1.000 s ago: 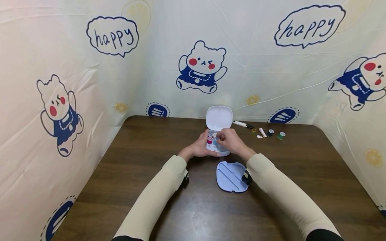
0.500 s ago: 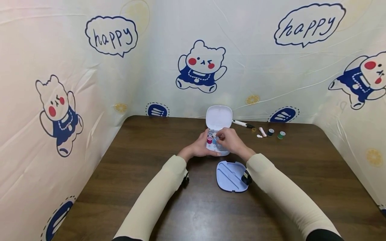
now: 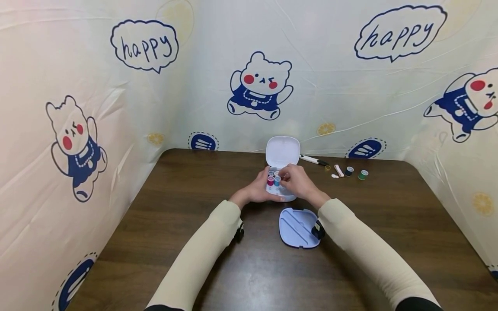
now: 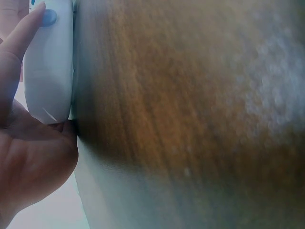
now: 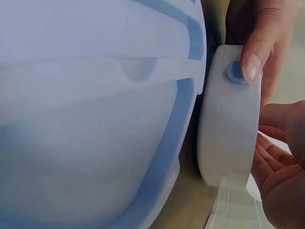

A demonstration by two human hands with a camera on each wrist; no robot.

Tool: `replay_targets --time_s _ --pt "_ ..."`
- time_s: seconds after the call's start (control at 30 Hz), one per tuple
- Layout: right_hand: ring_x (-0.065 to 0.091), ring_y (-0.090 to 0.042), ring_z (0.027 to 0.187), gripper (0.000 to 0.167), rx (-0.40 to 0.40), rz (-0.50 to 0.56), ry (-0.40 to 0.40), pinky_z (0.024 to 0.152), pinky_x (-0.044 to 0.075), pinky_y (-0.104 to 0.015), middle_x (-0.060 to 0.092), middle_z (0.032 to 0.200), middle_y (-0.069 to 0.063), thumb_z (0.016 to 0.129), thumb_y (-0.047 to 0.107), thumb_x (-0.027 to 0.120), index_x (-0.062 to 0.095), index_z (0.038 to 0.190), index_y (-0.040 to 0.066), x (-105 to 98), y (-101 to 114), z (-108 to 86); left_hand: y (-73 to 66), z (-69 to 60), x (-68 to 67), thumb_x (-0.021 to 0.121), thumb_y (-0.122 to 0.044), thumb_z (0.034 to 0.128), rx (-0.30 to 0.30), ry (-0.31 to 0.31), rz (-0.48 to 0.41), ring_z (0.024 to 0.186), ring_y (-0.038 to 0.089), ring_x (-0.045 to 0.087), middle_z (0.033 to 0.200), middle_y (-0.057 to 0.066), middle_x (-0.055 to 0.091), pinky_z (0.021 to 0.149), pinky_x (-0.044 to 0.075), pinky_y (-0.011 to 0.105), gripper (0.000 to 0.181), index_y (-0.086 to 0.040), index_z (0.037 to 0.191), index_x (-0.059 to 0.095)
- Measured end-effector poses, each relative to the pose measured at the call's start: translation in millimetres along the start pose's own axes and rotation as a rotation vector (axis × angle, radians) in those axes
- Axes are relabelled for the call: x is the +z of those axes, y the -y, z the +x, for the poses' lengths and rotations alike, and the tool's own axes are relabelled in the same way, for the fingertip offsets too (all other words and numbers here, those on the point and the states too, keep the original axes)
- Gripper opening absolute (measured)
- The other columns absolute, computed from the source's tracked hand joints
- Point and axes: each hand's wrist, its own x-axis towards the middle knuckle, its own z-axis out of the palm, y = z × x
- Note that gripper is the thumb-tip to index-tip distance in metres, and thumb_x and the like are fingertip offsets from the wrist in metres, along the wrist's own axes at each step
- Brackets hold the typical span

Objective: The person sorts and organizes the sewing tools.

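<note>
A white sewing box (image 3: 282, 198) stands on the table with its lid (image 3: 282, 151) raised. My left hand (image 3: 258, 188) grips its left side, the thumb lying along the front on the round blue button (image 5: 235, 72). Inside sit a magenta thread spool (image 3: 270, 181), a blue thread spool (image 3: 277, 180) and other spools behind them. My right hand (image 3: 298, 181) reaches over the box's right side, fingers bent down beside the blue spool. Its fingertips are hidden behind the box wall in the right wrist view, so I cannot tell whether they hold anything.
A light-blue tray (image 3: 298, 236) with a diagonal divider lies in front of the box. Towards the back right are a white pen-like tool with a black end (image 3: 313, 160), a yellow ring (image 3: 327, 167), a pale pink stick (image 3: 338, 170), a dark spool (image 3: 349, 171) and a green spool (image 3: 363, 174).
The blue spool has shifted slightly left, next to the magenta one, and shows more fully beside my right fingertips. My left hand keeps its grip on the box.
</note>
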Motion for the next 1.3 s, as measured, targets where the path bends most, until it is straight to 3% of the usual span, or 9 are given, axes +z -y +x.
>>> replay_targets --time_s 0.37,0.63,1.03,1.3 --pt "0.066 -0.035 0.093 0.017 -0.054 -0.043 -0.016 0.082 0.054 -0.046 0.069 0.099 -0.02 0.087 0.0 0.075 0.076 0.103 -0.004 -9 -2 -10.3 13.3 12.6 3.8 0.088 -0.046 0.0774 -0.041 0.008 0.023 0.143 0.028 0.029 0.163 0.016 0.014 0.119 0.028 0.046 0.13 -0.017 0.163 -0.005" --pt "0.064 -0.038 0.103 0.022 -0.01 -0.039 -0.004 0.087 0.056 -0.049 0.068 0.113 -0.02 0.09 0.002 0.073 0.074 0.112 -0.003 -18 -5 -20.6 21.5 20.1 5.1 0.09 -0.045 0.0748 -0.052 0.02 0.006 0.141 0.029 0.03 0.161 0.013 0.016 0.119 0.03 0.048 0.131 -0.021 0.162 -0.004" --pt "0.063 -0.039 0.096 0.022 -0.022 -0.025 -0.068 0.083 0.052 -0.049 0.067 0.106 -0.022 0.091 0.004 0.072 0.073 0.11 -0.007 -28 -22 -38.1 22.9 21.8 5.3 0.092 -0.043 0.0736 -0.032 0.004 0.013 0.138 0.028 0.034 0.159 0.016 0.019 0.117 0.031 0.045 0.13 -0.017 0.161 0.0" --pt "0.063 -0.033 0.098 0.023 0.047 -0.039 -0.05 0.088 0.052 -0.051 0.067 0.108 -0.018 0.093 0.008 0.073 0.073 0.113 -0.004 -32 -29 -46.4 22.7 21.8 5.5 0.093 -0.042 0.0728 -0.03 -0.003 0.016 0.14 0.028 0.032 0.159 0.015 0.02 0.119 0.029 0.045 0.13 -0.017 0.162 0.001"
